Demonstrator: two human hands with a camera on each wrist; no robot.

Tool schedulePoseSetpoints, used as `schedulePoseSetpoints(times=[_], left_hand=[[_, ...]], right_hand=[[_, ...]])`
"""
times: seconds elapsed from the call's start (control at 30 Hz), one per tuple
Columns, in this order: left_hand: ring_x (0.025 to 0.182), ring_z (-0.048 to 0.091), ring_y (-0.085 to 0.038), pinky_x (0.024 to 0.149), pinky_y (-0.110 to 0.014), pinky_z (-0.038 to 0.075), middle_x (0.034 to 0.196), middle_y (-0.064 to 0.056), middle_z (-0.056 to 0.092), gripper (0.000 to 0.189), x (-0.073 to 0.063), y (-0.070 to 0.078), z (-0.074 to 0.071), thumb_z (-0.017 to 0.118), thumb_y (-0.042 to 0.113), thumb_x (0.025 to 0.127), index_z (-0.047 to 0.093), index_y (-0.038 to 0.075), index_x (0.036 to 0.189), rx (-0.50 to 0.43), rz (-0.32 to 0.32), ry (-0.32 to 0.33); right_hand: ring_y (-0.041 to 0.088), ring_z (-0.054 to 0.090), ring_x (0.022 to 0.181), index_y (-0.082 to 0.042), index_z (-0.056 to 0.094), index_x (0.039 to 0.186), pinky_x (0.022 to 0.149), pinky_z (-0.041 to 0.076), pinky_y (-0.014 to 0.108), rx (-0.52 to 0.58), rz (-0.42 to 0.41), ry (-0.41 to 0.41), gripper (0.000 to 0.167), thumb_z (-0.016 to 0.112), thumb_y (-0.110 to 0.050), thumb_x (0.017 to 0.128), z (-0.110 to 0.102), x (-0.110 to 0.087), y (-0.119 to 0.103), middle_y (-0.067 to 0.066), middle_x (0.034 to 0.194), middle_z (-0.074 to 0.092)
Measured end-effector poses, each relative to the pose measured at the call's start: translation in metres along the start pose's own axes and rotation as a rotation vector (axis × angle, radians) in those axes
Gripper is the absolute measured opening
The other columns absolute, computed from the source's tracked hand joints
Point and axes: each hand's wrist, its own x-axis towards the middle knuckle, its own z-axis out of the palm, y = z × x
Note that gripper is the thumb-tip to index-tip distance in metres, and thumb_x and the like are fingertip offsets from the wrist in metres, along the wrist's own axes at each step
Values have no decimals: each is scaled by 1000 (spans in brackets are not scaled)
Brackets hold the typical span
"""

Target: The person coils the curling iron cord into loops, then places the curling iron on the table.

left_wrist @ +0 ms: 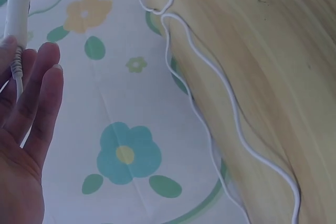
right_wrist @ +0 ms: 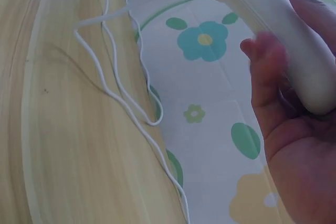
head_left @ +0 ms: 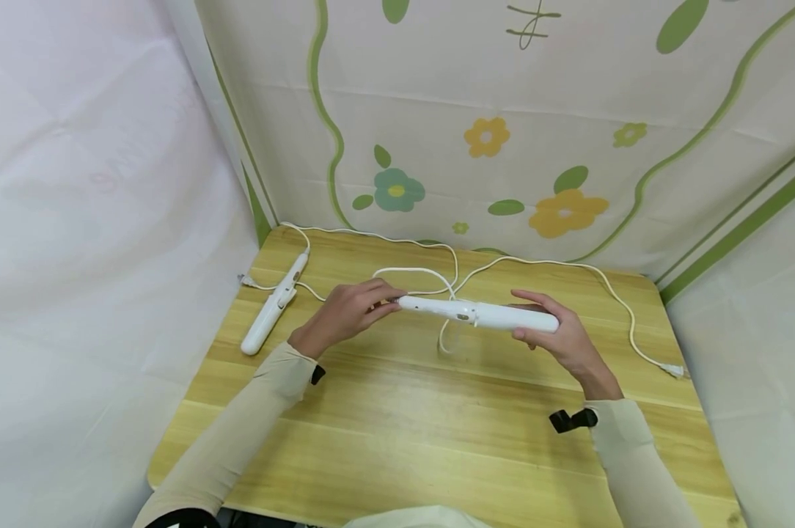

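Observation:
Both hands hold a white curling iron [head_left: 503, 317] level above the table. At its cord end, my left hand [head_left: 347, 312] pinches the handle by the ribbed cord sleeve [left_wrist: 17, 62], thumb against the white casing. My right hand [head_left: 562, 334] grips the thick rounded end, thumb on one side and fingers on the other; the right wrist view shows this smooth white end [right_wrist: 310, 72] against the palm. A small oval control panel sits near the iron's middle. A second white curling iron [head_left: 265, 319] lies slanted on the table, left of my left hand.
The wooden table [head_left: 404, 455] meets a flower-printed cloth wall [head_left: 437, 169] at the back, with white cloth on both sides. White cords [head_left: 536, 261] loop along the back edge. One plug [head_left: 673, 369] lies at the right edge, another plug [head_left: 247, 281] at the left.

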Motion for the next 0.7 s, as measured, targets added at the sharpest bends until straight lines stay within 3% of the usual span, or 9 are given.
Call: schedulePoseSetpoints(times=[0.17,0.3,0.47,0.7], left_hand=[[69,62,-4,54,-21,47,107,1,81,24,2,2,-7,79,21,101,81,12,123,1,-5,3],[68,60,-4,54,-20,45,107,1,81,23,4,5,-12,79,20,101,82,11,123,-8,-6,0],[65,58,-4,53,-19,43,104,0,80,25,9,9,-20,81,20,100,82,10,123,-43,2,1],[64,60,-3,52,-19,42,101,2,80,27,19,16,-34,83,24,99,83,14,123,-33,13,-41]], right_hand=[[23,82,102,-3,52,159,78,67,35,91,-4,-37,68,74,14,96,1,1,-6,-3,140,75],[21,80,104,2,60,151,87,66,34,44,20,-14,59,76,11,96,2,1,-7,-3,136,74],[22,82,98,10,67,140,89,65,30,59,11,-5,44,75,12,97,0,-2,-13,-1,125,77],[15,79,101,13,70,132,88,65,29,74,-32,24,38,76,13,94,-3,-4,-20,-2,120,80]])
